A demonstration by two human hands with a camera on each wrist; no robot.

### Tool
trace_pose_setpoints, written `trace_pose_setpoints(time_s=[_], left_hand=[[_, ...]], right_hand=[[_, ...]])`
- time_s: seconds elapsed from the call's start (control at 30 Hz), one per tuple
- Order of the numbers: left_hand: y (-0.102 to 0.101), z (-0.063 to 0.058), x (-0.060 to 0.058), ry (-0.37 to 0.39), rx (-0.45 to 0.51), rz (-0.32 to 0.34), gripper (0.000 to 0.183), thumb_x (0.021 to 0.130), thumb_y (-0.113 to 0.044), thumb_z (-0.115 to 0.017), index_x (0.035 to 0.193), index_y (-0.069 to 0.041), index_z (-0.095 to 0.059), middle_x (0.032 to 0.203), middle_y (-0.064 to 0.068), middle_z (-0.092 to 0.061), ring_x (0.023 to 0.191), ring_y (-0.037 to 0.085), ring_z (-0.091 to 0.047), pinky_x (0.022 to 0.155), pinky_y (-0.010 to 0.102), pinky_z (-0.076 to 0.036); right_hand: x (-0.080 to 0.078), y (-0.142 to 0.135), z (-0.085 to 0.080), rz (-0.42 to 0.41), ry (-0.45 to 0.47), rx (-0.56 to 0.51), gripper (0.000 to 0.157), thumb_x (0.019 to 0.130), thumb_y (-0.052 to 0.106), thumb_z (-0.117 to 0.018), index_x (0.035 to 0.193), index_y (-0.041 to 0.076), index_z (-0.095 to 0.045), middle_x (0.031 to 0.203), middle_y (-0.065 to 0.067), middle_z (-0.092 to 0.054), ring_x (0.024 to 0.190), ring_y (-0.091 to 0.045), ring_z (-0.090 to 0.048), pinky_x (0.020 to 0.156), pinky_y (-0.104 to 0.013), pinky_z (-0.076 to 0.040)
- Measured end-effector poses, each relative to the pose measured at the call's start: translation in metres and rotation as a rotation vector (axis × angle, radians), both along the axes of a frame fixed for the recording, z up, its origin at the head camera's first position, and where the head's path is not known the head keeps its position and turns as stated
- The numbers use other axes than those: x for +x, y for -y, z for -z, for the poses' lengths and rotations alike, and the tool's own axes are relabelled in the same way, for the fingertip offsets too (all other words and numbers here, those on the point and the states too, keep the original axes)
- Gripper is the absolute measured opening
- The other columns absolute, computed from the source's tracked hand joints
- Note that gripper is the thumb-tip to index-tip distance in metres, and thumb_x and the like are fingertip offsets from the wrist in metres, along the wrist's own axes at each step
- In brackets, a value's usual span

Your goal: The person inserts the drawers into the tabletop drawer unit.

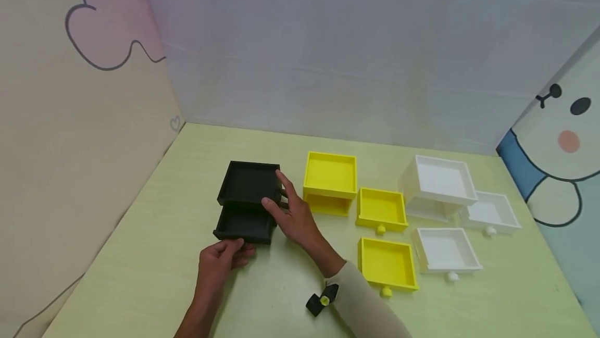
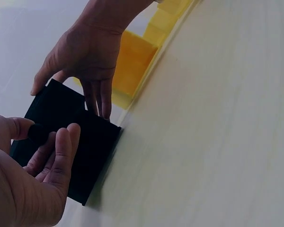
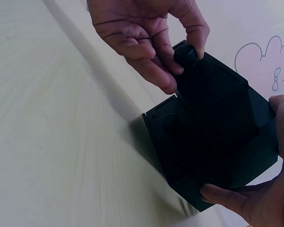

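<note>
A small black cabinet (image 1: 248,182) stands on the table at the left, and a black drawer (image 1: 245,222) sticks out of its front. My left hand (image 1: 217,262) is at the drawer's front and pinches its round black knob (image 3: 185,55) between thumb and finger. In the right wrist view, a dark front panel (image 3: 168,135) lies below that drawer; its details are hard to make out. My right hand (image 1: 297,218) rests against the cabinet's right side, fingers mostly straight, with the thumb near the top's front edge. That hand partly hides the cabinet's right side.
Right of the black cabinet stands a yellow cabinet (image 1: 330,174), with two loose yellow drawers, one farther back (image 1: 382,208) and one nearer (image 1: 388,262). Farther right are a white cabinet (image 1: 447,180) and two white drawers (image 1: 447,249). A wall (image 1: 304,57) closes off the back.
</note>
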State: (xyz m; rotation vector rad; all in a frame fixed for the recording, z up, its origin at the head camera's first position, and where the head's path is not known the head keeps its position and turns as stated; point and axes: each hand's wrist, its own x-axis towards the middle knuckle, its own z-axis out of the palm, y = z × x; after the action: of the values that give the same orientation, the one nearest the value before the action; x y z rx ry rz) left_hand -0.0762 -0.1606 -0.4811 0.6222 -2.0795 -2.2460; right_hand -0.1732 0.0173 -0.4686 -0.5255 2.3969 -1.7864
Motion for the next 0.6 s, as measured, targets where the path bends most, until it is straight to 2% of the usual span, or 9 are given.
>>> trace_pose_setpoints(time_s=[0.6], left_hand=[[0.0019, 0.0030, -0.0042, 0.003, 0.018, 0.011, 0.025, 0.097, -0.010, -0.062, 0.108, 0.012, -0.069, 0.091, 0.019, -0.074, 0.080, 0.024, -0.074, 0.069, 0.032, -0.058]], right_hand=[[0.0000, -0.0002, 0.0018, -0.004, -0.019, -0.006, 0.068, 0.098, 0.050, -0.055, 0.157, 0.043, -0.020, 0.159, -0.004, -0.034, 0.131, -0.038, -0.050, 0.095, -0.050, -0.050]])
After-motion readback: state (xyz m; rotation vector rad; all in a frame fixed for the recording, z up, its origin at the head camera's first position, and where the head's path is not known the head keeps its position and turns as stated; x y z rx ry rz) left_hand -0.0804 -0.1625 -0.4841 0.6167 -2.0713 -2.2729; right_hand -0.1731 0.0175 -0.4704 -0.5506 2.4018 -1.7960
